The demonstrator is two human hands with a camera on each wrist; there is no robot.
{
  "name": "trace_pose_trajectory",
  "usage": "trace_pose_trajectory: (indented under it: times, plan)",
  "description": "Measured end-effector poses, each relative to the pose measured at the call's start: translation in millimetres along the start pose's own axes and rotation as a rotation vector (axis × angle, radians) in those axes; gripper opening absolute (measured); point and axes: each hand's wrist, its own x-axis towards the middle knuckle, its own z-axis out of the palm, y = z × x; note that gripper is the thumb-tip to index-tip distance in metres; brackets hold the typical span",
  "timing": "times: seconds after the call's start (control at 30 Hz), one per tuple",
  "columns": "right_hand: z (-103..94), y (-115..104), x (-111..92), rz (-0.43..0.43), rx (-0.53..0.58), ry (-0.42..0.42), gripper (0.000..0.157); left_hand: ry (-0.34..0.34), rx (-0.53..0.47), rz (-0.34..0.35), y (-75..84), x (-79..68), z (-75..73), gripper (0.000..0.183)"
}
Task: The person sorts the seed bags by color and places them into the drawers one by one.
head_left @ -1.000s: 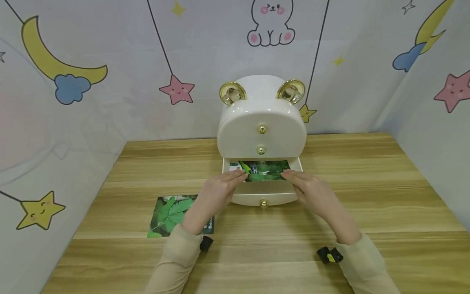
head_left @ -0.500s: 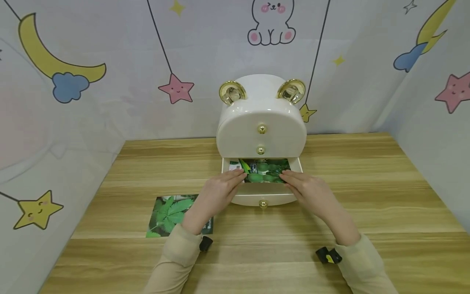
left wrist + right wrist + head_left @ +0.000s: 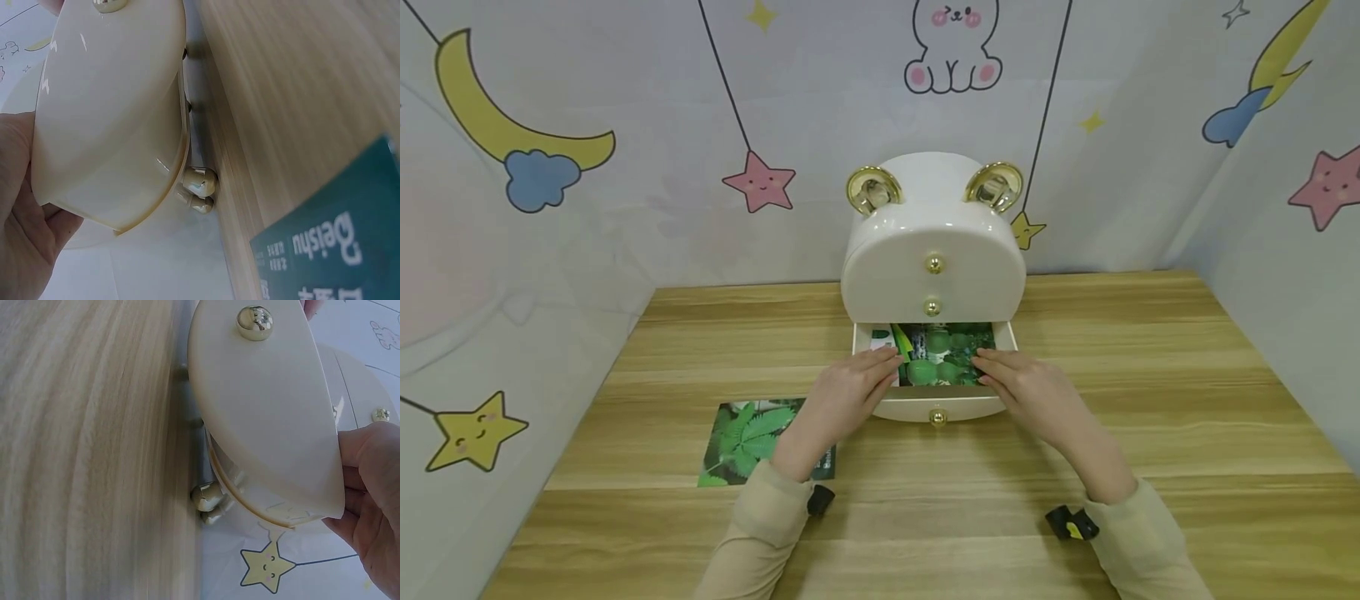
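Observation:
A green photo card (image 3: 943, 371) with a plant picture lies in the pulled-out bottom drawer (image 3: 898, 410) of a white bear-eared cabinet (image 3: 934, 283). My left hand (image 3: 842, 396) reaches over the drawer's left side, its extended fingertips at the card's left end. From the other side, my right hand (image 3: 1037, 396) lays straight fingers on the card's right end. Both wrist views show a thumb near the drawer front (image 3: 269, 406), with the other fingers over the side rim; their tips inside are hidden there. A second leaf-picture card (image 3: 745, 437) lies on the table, partly behind my left forearm.
The wooden table (image 3: 940, 525) runs back to a white cloth backdrop (image 3: 820, 100) printed with stars and moons. Gold knobs (image 3: 933, 264) stick out from the two closed upper drawers. Black wrist devices (image 3: 1071, 523) sit under my beige sleeves.
The card in the drawer has settled lower and flatter, its near edge now closer to the drawer front. Both hands have stayed almost where they were.

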Motion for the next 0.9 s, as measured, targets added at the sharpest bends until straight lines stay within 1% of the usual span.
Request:
trace_pose_trajectory:
  times: [0.27, 0.37, 0.5, 0.73, 0.9]
  plan:
    - [0.3, 0.1, -0.6, 0.005, 0.001, -0.015, 0.027, 0.002, 0.023, 0.020, 0.6, 0.0, -0.1, 0.030]
    - [0.1, -1.1, -0.1, 0.003, 0.005, -0.033, 0.027, 0.014, 0.024, 0.042, 0.3, -1.1, 0.7, 0.031]
    - [-0.9, -3.2, 0.0, 0.008, 0.003, -0.059, 0.029, 0.013, 0.032, 0.070, 0.1, -2.0, 1.1, 0.034]
    - [-3.3, -6.0, -0.6, -0.002, 0.003, -0.050, 0.029, -0.008, 0.021, 0.068, 3.1, -3.1, -1.8, 0.036]
    - [-3.9, -8.4, -0.2, -0.021, -0.012, -0.059, 0.030, -0.026, 0.033, 0.072, 5.0, -6.1, -3.8, 0.038]
